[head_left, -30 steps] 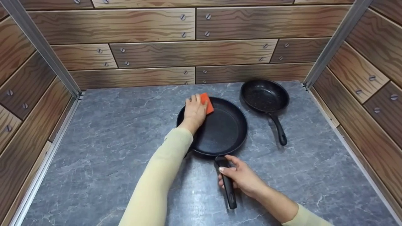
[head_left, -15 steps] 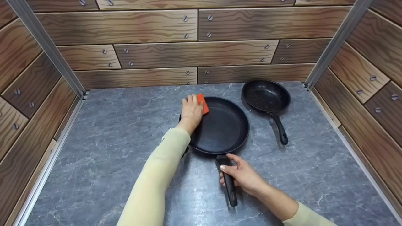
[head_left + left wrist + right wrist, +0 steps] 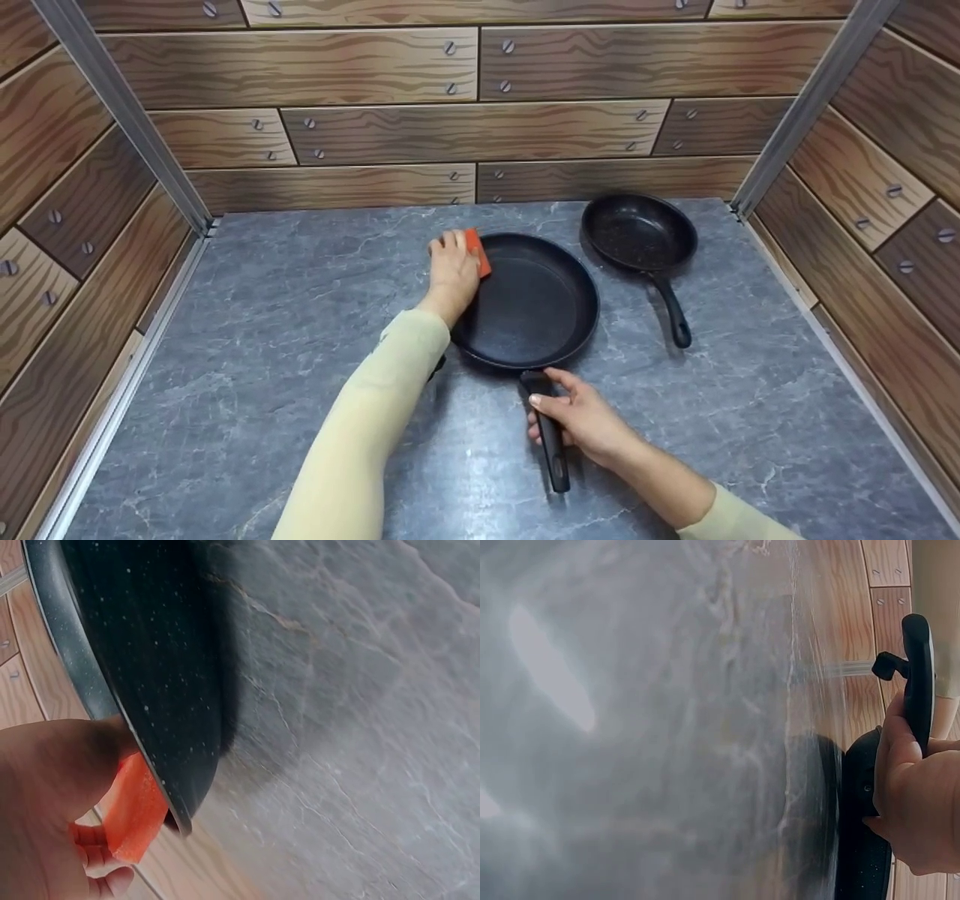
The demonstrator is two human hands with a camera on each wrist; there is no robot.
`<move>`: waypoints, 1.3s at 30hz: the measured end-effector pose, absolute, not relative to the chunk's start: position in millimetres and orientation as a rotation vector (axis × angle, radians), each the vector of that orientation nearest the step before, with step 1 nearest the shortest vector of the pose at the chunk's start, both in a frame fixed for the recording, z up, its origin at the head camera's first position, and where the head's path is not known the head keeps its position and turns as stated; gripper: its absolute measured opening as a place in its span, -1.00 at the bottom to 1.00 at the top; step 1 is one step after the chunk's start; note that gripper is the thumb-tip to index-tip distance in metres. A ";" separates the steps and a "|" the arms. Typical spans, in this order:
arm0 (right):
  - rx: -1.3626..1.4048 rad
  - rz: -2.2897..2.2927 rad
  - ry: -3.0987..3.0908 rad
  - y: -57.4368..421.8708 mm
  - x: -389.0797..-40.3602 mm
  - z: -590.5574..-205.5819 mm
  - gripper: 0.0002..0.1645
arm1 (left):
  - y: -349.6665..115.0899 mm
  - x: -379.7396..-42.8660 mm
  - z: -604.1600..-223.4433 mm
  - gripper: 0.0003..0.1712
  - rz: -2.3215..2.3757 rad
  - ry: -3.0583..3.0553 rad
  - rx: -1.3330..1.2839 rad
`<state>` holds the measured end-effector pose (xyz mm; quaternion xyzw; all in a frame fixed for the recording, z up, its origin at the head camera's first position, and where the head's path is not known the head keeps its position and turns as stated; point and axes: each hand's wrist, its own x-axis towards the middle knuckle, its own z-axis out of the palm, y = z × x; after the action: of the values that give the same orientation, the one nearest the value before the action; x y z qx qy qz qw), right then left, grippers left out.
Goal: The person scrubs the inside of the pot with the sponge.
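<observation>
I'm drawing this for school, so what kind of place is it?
Probably an indoor booth set up for demonstrations: printed wood-plank walls stand on three sides, with grey metal posts in the corners, around a marble-patterned work surface.

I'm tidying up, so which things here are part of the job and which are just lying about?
In the job:
Sponge, held in the left grip
Near pan, its handle in the right grip

Lying about:
Far pan, untouched, off to the right
</observation>
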<state>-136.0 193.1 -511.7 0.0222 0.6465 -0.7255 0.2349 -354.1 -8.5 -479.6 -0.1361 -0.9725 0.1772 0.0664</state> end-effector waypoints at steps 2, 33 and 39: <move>0.062 -1.990 1.781 193.1 -136.1 -511.6 0.02 | -10.4 -353.3 -479.0 -0.47 0.533 -2.931 -0.418; 0.048 -1.984 1.809 192.5 -136.2 -512.8 0.02 | -37.5 -337.9 -472.3 -0.39 0.538 -2.905 -0.545; 0.043 -1.988 1.805 192.4 -135.9 -513.2 0.03 | -42.3 -333.8 -468.9 -0.42 0.524 -2.902 -0.584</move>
<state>-135.9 192.4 -513.2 0.0157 0.6546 -0.7212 0.2261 -333.8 -42.3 -468.9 -0.1939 -0.9631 0.1738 0.0674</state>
